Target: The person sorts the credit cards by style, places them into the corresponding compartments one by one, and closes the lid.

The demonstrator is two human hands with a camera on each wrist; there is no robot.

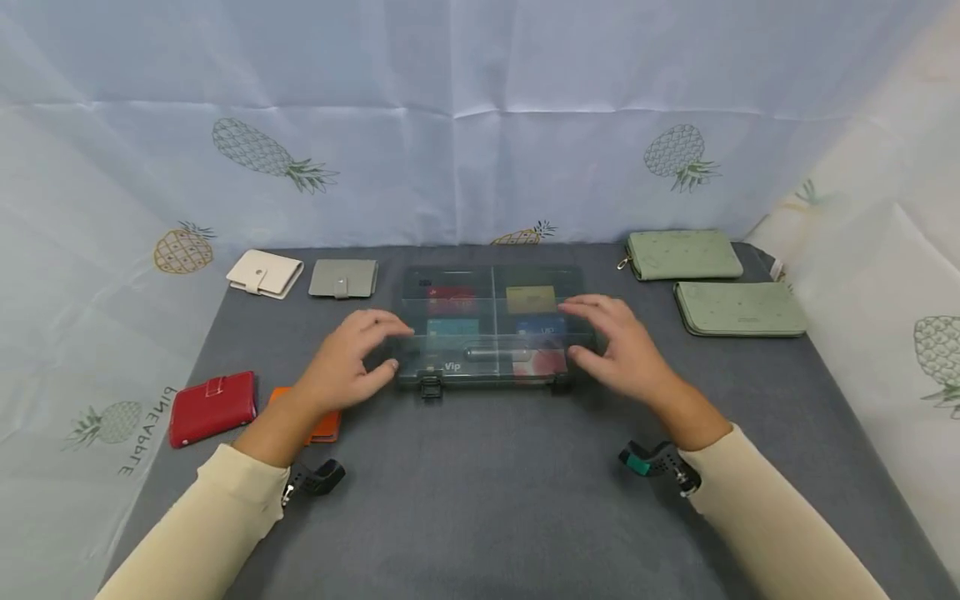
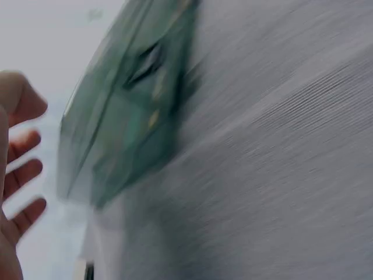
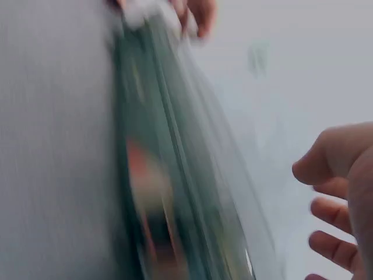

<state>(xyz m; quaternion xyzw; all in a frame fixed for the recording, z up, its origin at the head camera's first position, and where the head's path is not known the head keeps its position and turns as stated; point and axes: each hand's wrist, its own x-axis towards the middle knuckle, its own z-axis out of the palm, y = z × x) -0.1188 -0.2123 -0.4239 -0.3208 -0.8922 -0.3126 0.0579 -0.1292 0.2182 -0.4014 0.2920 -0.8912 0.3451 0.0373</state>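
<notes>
A see-through dark green plastic case lies on the grey cloth, its lid down and a latch at the front left. Several cards show through the lid, among them a gold card and a red card. At the case's left side is my left hand, fingers spread and loosely bent. My right hand is at the right side in a similar pose. Neither hand holds anything; whether fingertips touch the case cannot be told. Both wrist views are blurred, showing the case apart from the left fingers.
A cream wallet and a grey wallet lie at the back left. Nearer are a red wallet and an orange one, partly behind the left forearm. Two green wallets lie at the back right. Curtains hang behind and beside the table.
</notes>
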